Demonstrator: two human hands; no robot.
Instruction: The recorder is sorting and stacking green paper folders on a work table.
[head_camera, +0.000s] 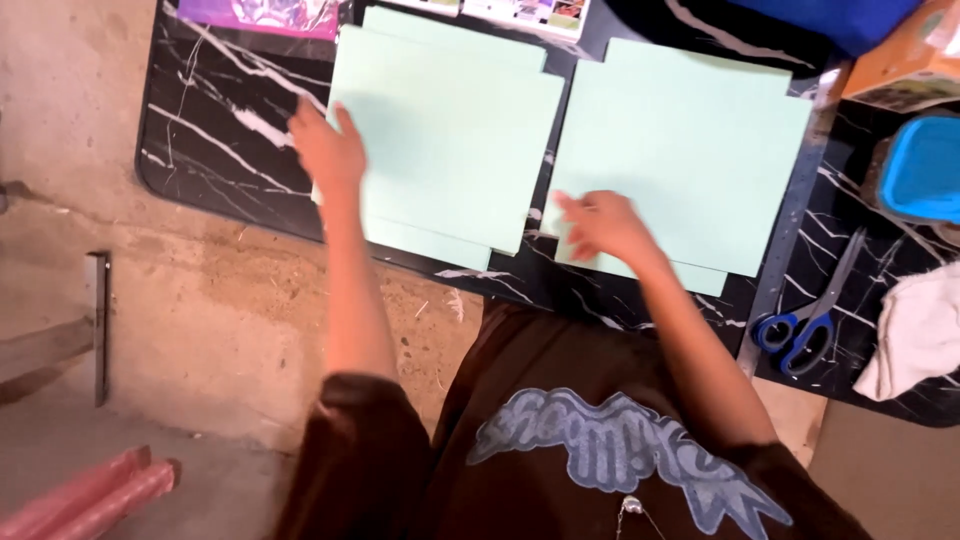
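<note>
Left hand: your left hand (326, 148) is opened flat, fingers spread a bit, pressing on the left edge of the left stack of pale green paper (450, 140). Not gripping anything, just resting on it.

Right hand: your right hand (603, 224) sits on the lower left corner of the right stack of pale green paper (690, 150). Fingers look loosely curled and point toward the gap between the stacks; it's blurry, so I honestly can't tell if you're pinching a sheet or only touching it.

Paper: both stacks lie side by side on the black marble-look table (215, 130), a narrow strip of table between them. Sheets in each are a bit offset, so lower edges peek out.

Off to your right: blue-handled scissors (805, 320) just past the right stack, then a white cloth (915, 340) near the table edge, with a blue lidded container (925, 165) above it and an orange box (905, 55) in the corner.

Far edge: a purple packet (265, 14) at the top left.

Floor: bare concrete (200, 330) to your left, pink rolls (85, 495) down in the corner.
</note>
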